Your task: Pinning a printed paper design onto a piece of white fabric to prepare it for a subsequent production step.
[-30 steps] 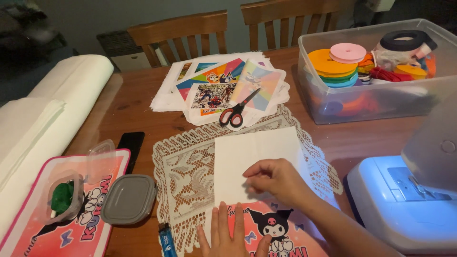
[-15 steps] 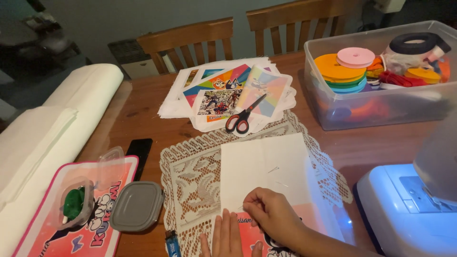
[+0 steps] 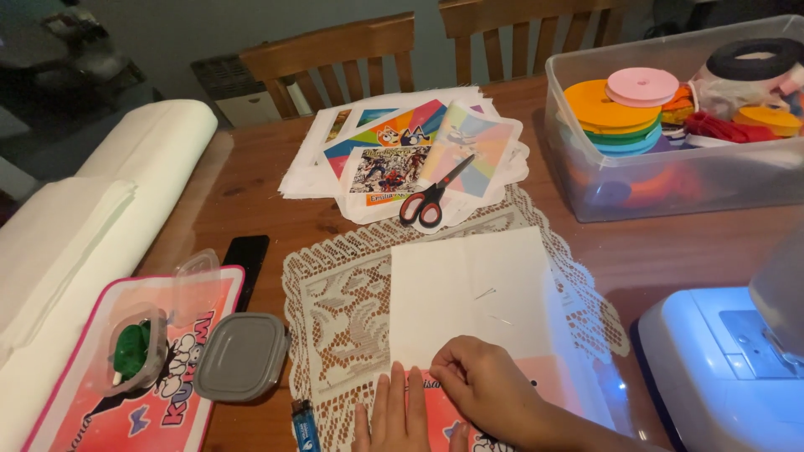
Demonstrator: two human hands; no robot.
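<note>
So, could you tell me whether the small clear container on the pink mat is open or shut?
Open. The small clear container has no cover, green contents show inside, and a grey lid lies beside it on the table.

A wooden table (image 3: pixel 251 180) fills the view under dim, warm light. Beyond the table's far edge stand two wooden chairs (image 3: pixel 335 54), slat-backed, with a grey-blue wall (image 3: pixel 209 25) behind them. Left of the chairs, a low white heater (image 3: pixel 230 96) sits against that wall.

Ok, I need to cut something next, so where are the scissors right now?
The scissors lie shut at the far middle of the table, on the stack of colourful printed sheets, just beyond the lace mat and left of the clear plastic bin.
</note>
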